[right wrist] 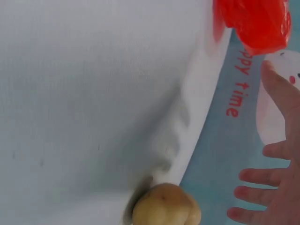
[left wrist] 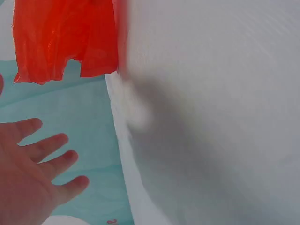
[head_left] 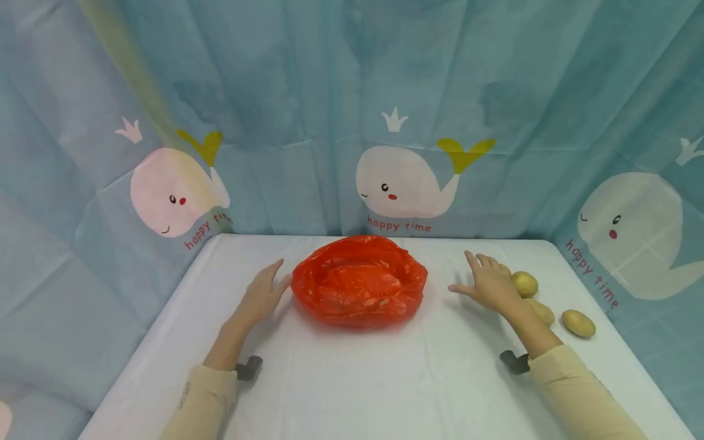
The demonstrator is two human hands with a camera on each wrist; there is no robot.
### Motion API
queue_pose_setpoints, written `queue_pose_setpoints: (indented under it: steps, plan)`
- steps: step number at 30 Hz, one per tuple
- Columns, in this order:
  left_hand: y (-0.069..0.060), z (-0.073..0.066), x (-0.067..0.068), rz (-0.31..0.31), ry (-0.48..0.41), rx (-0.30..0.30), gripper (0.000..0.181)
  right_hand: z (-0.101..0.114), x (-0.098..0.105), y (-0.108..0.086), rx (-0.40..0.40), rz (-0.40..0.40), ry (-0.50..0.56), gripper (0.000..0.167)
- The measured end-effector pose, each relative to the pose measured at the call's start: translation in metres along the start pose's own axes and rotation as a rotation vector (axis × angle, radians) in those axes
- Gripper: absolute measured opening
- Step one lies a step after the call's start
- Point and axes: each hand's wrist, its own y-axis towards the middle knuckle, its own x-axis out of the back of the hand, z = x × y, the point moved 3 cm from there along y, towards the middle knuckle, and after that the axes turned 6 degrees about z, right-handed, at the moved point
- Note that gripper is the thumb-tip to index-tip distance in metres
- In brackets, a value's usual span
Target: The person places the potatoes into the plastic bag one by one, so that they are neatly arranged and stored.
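Note:
A red plastic bag [head_left: 360, 287] stands on the white table with its mouth spread wide. Just left of the bag is my left hand [head_left: 262, 294], fingers extended and holding nothing; the left wrist view shows its fingers [left wrist: 49, 147] spread apart below the bag [left wrist: 65, 37]. My right hand [head_left: 489, 282] hovers at the right, empty, with thumb and fingers apart. Several potatoes [head_left: 524, 285] lie beside and partly behind that hand, and a lone potato [head_left: 578, 323] sits farther right. A potato [right wrist: 165, 206] also appears under the right hand [right wrist: 281, 173] in the right wrist view.
The white table [head_left: 352, 379] ends at a blue curtain [head_left: 308, 122] printed with whales, which encloses the back and sides. A dark wrist-worn piece [head_left: 250, 368] shows at the left cuff, and another dark piece [head_left: 514, 362] at the right.

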Motion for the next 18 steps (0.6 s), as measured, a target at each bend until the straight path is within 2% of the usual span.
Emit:
queue_pose_setpoints:
  steps: [2, 10, 18]
  plan:
    - [0.002, 0.001, 0.000, 0.008, -0.063, 0.003, 0.076, -0.002, 0.000, 0.001, -0.003, 0.009, 0.013, 0.099]
    - [0.013, -0.002, -0.005, 0.015, -0.223, -0.016, 0.080, -0.015, 0.000, 0.008, -0.025, 0.034, 0.052, 0.101]
    - [0.024, -0.011, -0.009, -0.007, -0.295, -0.065, 0.076, -0.024, 0.005, 0.012, -0.045, 0.073, 0.066, 0.098]
